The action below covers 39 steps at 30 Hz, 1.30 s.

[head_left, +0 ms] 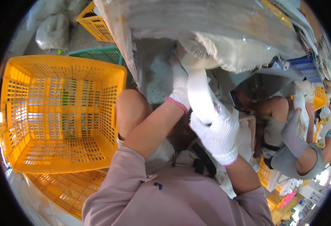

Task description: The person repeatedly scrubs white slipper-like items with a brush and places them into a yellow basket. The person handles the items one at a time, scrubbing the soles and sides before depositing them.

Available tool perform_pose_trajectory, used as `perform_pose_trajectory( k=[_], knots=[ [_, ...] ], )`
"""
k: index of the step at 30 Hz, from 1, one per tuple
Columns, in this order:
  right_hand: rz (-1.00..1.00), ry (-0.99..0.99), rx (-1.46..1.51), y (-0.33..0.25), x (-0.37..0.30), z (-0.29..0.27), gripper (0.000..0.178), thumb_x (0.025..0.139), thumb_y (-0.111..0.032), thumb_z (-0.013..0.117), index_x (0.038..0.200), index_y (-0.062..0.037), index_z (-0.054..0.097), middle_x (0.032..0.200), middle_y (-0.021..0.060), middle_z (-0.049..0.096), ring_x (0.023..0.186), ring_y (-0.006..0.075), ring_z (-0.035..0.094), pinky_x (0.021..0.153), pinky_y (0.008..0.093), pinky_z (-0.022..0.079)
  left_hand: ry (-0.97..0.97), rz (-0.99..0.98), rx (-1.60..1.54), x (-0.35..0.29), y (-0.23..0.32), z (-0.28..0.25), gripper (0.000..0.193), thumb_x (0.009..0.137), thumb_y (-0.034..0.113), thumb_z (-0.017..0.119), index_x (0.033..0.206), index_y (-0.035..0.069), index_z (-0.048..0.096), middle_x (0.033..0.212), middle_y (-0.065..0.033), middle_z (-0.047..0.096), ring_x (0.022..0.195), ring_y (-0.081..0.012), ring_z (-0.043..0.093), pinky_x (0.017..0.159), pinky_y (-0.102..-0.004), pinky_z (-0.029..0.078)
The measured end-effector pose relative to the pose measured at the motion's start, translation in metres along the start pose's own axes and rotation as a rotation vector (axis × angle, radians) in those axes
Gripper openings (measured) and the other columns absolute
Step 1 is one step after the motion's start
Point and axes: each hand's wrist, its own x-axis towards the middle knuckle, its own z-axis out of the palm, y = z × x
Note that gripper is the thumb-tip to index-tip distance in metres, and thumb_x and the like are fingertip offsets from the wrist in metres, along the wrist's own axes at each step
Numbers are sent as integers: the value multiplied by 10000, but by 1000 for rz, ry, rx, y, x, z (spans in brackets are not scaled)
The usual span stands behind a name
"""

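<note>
Both gloved hands grip a rolled white cloth piece (200,94) held upright before the chest, the left hand (179,87) near its top, the right hand (217,132) wrapped low; it looks soft, light, limp (likely to sag); best held mid-length.

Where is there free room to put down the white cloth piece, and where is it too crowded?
The big yellow plastic lattice crate at the person's left has a bare floor between its four walls. Ahead, both gloved hands, left and right, grip the white cloth piece under a heaped grey-and-cream fabric pile; that side is crowded.
</note>
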Motion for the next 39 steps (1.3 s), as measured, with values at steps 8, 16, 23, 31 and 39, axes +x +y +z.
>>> perform_pose_trajectory(
  k=[8,16,23,31,39],
  knots=[
    [-153,41,-46,9,49,7,468,806,-292,856,1185,-44,741,978,189,775,895,385,755,802,437,609,54,-63,27,12,27,-18,313,1030,275,594,1227,41,659,1002,-104,722,886,-295,729,796,-421,597],
    [-27,130,3,10,81,33,399,765,-357,890,999,-56,772,846,164,765,789,356,753,736,444,597,183,647,911,-8,-2,-21,376,983,308,663,1196,5,594,1066,-182,745,1025,-331,745,819,-426,590],
    [-115,124,-186,6,67,15,547,860,-424,876,1126,29,721,944,219,768,855,379,759,775,417,603,41,437,1077,-16,4,-13,456,1072,351,465,1342,3,585,1196,-190,724,1071,-367,711,971,-470,579],
    [-57,-122,223,30,50,6,548,870,-302,824,1331,-47,673,1352,211,682,1157,411,702,1005,439,566,149,192,129,-29,-5,0,473,1122,452,443,1234,59,682,1115,-127,763,1027,-289,738,956,-411,589],
    [4,-273,607,61,59,18,555,852,-242,833,1323,2,672,1199,150,754,1070,297,727,936,391,565,-13,108,16,-19,10,14,505,1114,461,380,1241,60,660,1149,-139,738,995,-307,727,890,-412,609]
  ],
)
